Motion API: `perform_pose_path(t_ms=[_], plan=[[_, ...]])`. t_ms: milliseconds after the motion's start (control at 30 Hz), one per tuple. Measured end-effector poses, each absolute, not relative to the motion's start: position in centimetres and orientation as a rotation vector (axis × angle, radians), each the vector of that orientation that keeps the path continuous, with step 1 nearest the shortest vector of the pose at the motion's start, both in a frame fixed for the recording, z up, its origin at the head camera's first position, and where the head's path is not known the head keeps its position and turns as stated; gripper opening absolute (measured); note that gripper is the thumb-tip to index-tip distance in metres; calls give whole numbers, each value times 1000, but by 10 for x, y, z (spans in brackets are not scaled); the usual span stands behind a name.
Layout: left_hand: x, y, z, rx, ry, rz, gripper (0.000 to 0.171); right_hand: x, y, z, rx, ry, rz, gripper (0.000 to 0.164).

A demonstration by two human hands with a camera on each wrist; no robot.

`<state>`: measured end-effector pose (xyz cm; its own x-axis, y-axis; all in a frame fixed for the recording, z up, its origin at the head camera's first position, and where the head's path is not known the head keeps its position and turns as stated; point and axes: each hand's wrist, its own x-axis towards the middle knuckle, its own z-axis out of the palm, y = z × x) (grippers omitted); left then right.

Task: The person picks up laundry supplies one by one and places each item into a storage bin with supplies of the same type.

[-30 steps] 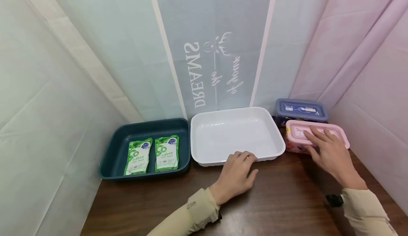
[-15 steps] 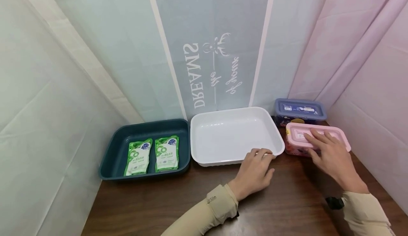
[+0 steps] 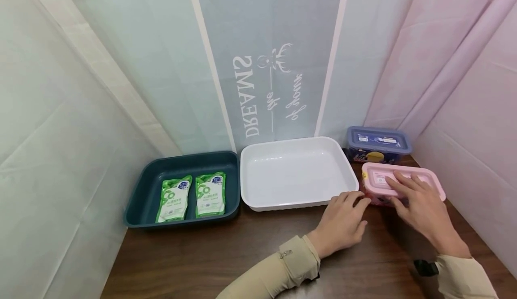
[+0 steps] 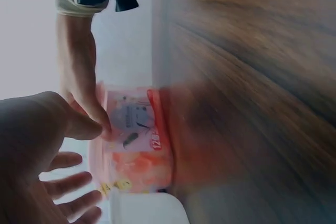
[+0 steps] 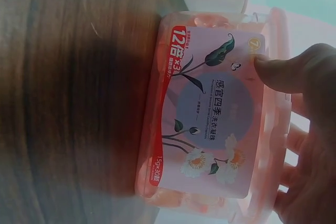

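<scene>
In the head view, a pink-lidded box of laundry capsules (image 3: 373,180) sits at the right of the wooden table. My right hand (image 3: 426,211) grips it, fingers over the lid and thumb against the front side; the right wrist view shows that thumb beside the flower label (image 5: 215,114). My left hand (image 3: 341,225) is close to the box's left end, at the white tray's near right corner. Its fingers look loose in the left wrist view, where the left hand (image 4: 37,150) holds nothing; contact with the box cannot be told.
The white tray (image 3: 299,173) stands in the middle. To its left, a dark green tray (image 3: 147,191) holds two green-and-white pouches (image 3: 173,200). Behind the pink box is a blue-lidded box (image 3: 379,142). Curtains (image 3: 282,20) enclose the back and sides.
My left hand has moved right along the white tray's front edge to the pink box. Under my right hand that box has slid slightly nearer, uncovering more of the blue-lidded one.
</scene>
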<state>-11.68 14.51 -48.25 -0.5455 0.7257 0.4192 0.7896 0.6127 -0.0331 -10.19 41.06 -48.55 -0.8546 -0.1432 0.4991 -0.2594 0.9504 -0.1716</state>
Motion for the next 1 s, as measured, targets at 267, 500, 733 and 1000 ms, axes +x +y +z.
perform_pose_path(t_ms=[267, 500, 733, 1000], plan=[[-111, 156, -477, -1275, -2453, -91, 66, -87, 407, -485, 257, -2648, 338, 68], [-106, 159, -480, -1321, -2415, 11, 70, -77, 402, -488, 283, -2610, 350, 66], [-106, 160, -481, -1306, -2377, 45, 70, -68, 393, -489, 295, -2570, 359, 68], [-108, 165, -475, -1278, -2310, -47, 38, -55, 386, -486, 250, -2595, 337, 69]])
